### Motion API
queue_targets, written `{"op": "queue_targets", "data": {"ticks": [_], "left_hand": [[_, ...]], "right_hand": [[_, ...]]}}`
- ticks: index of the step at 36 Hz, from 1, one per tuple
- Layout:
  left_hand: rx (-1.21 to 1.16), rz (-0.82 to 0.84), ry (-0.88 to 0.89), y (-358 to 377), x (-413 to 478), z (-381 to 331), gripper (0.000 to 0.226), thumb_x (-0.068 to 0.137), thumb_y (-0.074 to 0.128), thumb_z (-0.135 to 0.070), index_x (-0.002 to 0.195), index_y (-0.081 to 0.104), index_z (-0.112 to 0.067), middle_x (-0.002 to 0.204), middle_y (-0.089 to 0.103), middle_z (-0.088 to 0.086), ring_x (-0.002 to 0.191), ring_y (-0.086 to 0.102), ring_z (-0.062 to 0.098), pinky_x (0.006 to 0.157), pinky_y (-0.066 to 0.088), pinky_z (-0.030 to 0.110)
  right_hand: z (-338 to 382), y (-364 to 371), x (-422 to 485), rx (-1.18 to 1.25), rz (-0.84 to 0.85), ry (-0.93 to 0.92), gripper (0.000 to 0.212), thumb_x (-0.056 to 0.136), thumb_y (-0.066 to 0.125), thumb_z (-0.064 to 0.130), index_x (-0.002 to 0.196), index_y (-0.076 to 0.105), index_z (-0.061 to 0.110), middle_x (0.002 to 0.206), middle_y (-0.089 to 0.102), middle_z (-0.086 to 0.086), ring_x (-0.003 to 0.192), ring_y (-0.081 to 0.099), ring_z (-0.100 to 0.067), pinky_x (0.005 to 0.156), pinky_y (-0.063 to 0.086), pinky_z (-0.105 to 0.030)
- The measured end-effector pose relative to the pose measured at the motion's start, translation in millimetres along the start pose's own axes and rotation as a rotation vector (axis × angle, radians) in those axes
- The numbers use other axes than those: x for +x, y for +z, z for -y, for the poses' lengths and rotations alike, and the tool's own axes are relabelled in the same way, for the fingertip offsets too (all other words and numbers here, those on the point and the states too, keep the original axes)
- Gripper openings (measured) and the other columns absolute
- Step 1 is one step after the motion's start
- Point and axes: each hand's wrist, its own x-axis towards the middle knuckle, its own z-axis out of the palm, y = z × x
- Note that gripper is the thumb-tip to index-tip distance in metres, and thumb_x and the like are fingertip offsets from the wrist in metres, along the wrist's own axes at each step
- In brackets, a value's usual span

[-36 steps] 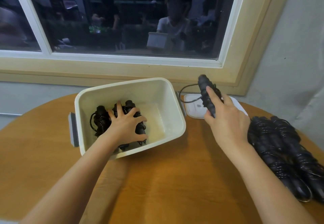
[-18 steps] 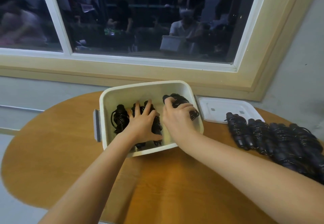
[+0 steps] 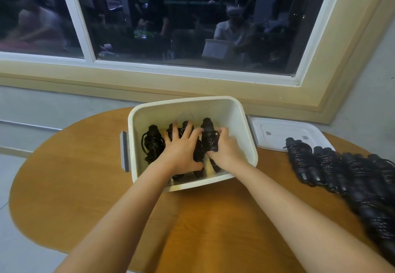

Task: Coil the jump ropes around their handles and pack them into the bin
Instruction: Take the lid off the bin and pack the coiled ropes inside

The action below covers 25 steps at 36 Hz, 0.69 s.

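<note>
Step in hand: judged to be seating one more coiled jump rope in the bin [image 3: 245, 123], next to those already packed.
Right grip [image 3: 224, 150]: fingers were curled round a coiled rope bundle [image 3: 210, 138], holding it low inside the bin, handle tips pointing toward the far wall.
Left grip [image 3: 181, 146]: wide, fingers spread and laid flat over the middle bundles [image 3: 197, 156], pressing them toward the left side.
Leftmost bundle [image 3: 152, 144]: lay apart from both hands near the bin's left wall, and its cord loops looked slack.
Bin: white, sat on the round wooden worktop [image 3: 96, 176] just below the window; the space to the right of the held bundle was bare.
Waiting ropes [image 3: 320, 165]: a row of coiled bundles lay on the worktop to the right, well apart from the bin.
Lid [image 3: 282, 131]: lay flat just beside the bin's right wall, with the nearest waiting bundle partly on it.
Progress: judged to be early, since more bundles were outside the bin than in it.
Risk, unwinding: if the right grip let go before the bundle was wedged against its neighbour, the cord could spring loose from the handles.
Risk, tangling: slack loops on the leftmost bundle could catch on fingers or on the next bundle.
Risk, toppling: lifting the left grip too soon could let the pressed bundles roll into the bare space.
</note>
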Motion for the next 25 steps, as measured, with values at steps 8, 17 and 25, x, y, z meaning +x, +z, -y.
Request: {"op": "queue_targets", "data": {"ticks": [8,17,25], "left_hand": [[0.202,0.029,0.005,4,-1,-9,0.069,0.098,0.035,-0.053,0.150,-0.009,-0.054,0.164,-0.013,-0.012,0.137,-0.031,0.054,0.108,-0.012,0.076],[0.278,0.000,0.003,10,-1,-8,0.066,0.098,0.029,-0.056,0.153,-0.008,-0.048,0.166,-0.005,-0.007,0.139,-0.027,0.055,0.106,-0.015,0.074],[0.277,-0.180,0.084,-2,6,-24,0.054,0.102,0.033,-0.048,0.152,0.026,-0.027,0.164,0.014,-0.004,0.150,0.001,0.039,0.115,-0.003,0.068]], "right_hand": [[-12,-12,-3,-0.108,0.137,-0.061,0.055,0.097,0.061,0.024,0.142,0.031,0.013,0.130,0.056,-0.015,0.115,0.059,-0.030,0.095,0.054,-0.043],[-34,-67,-15,-0.784,0.110,-0.634,0.070,0.096,0.020,0.065,0.117,0.069,0.021,0.130,0.063,0.004,0.137,0.037,-0.015,0.115,0.027,-0.032],[-66,-62,-20,-0.738,0.177,-0.810,0.088,0.094,-0.007,0.067,0.097,0.075,0.034,0.099,0.074,0.013,0.136,0.044,-0.011,0.117,-0.024,-0.040]]}}
